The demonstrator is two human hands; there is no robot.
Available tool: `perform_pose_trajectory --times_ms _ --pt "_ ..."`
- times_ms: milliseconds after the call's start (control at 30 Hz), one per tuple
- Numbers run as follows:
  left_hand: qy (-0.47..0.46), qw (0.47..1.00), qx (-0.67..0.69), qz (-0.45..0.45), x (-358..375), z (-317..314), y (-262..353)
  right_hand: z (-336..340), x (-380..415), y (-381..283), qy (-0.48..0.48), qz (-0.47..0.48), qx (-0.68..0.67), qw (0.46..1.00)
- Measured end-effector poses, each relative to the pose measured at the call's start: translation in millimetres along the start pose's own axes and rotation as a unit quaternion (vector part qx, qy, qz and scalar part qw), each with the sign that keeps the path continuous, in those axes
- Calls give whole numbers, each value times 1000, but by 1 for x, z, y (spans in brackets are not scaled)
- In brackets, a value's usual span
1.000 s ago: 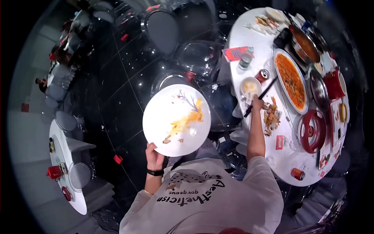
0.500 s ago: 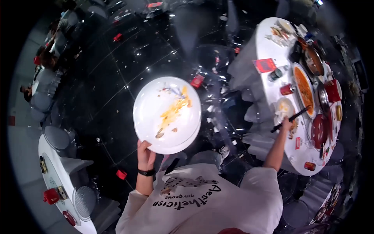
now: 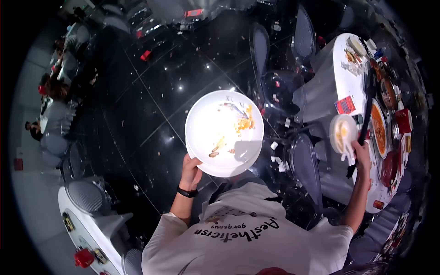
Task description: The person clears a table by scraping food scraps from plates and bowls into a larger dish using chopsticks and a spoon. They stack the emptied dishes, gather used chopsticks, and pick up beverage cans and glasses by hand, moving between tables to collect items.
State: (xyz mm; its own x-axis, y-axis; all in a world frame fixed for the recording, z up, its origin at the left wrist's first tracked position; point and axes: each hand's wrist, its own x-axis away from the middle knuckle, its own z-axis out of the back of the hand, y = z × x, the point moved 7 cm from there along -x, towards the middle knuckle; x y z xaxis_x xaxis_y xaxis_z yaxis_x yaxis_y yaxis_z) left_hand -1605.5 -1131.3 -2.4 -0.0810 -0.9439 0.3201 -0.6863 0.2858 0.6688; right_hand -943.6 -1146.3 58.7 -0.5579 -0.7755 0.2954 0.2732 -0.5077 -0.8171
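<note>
My left hand (image 3: 190, 171), wearing a black wristband, grips the lower-left rim of stacked white plates (image 3: 206, 121) in front of my body. Yellow and brown food scraps (image 3: 244, 123) are smeared over the top plate. Out to the right, my right hand (image 3: 362, 156) is closed around a long black utensil (image 3: 365, 112), whose exact kind I cannot make out. Held at the same hand, beside the table edge, is a small white bowl (image 3: 337, 134) with yellowish residue and a white spoon (image 3: 348, 155). My fingers' hold on the bowl is partly hidden.
The white-clothed table (image 3: 341, 85) on the right carries an oval dish of orange food (image 3: 378, 126), a red tub (image 3: 403, 120) and a red card (image 3: 345, 105). Grey chairs (image 3: 305, 167) stand beside it. Litter dots the dark floor (image 3: 151, 105). Another table (image 3: 68, 195) is lower left.
My right hand has lifted the small bowl off the table, and the black utensil has swung more upright. The plates have shifted right in view as the camera turned.
</note>
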Motion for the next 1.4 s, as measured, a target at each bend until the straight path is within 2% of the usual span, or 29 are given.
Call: perform_pose_trajectory --times_ms 67,100,167,233,300,467,600,633,733,867,1000,1133,1167,1233,1300,1400 --pt "2 1000 -5 11 -48 3 20 -94 13 -103 -20 9 -30 999" --pt "4 1000 -8 14 -74 4 32 -148 29 -174 -41 11 -60 997" --pt "1 1000 7 21 -119 -5 55 -211 -5 -227 -133 -7 12 991" --pt "-1 1000 20 21 -169 -20 84 -284 -21 -305 -219 -14 -2 976" --pt "-17 999 29 13 -225 -26 111 -358 -45 -374 -290 33 27 956" --pt "-30 999 -8 26 -379 -53 178 -515 -131 -483 -432 132 63 890" --pt "-57 996 -45 42 -528 -58 226 -580 -220 -542 -402 144 80 901" --pt "-73 994 -62 53 -563 -69 237 -586 -241 -553 -393 125 71 908" --pt "-129 980 -111 98 -671 -111 260 -591 -316 -586 -333 163 73 926" --pt "-192 963 -120 147 -803 -190 249 -570 -422 -600 -246 122 57 960" --pt "-257 935 -147 194 -935 -273 202 -531 -540 -606 -173 95 14 980" --pt "-304 911 -166 224 -1053 -380 143 -461 -652 -626 -91 73 -18 993" --pt "-303 915 -157 217 -1075 -410 129 -445 -677 -628 -62 74 -35 995" --pt "-345 885 -174 261 -1122 -465 92 -414 -731 -617 -27 62 -59 996" --pt "-380 855 -182 301 -1159 -523 51 -379 -775 -602 -6 -12 -53 999" --pt "-427 811 -192 350 -1196 -615 -21 -315 -834 -586 64 -36 -76 994"
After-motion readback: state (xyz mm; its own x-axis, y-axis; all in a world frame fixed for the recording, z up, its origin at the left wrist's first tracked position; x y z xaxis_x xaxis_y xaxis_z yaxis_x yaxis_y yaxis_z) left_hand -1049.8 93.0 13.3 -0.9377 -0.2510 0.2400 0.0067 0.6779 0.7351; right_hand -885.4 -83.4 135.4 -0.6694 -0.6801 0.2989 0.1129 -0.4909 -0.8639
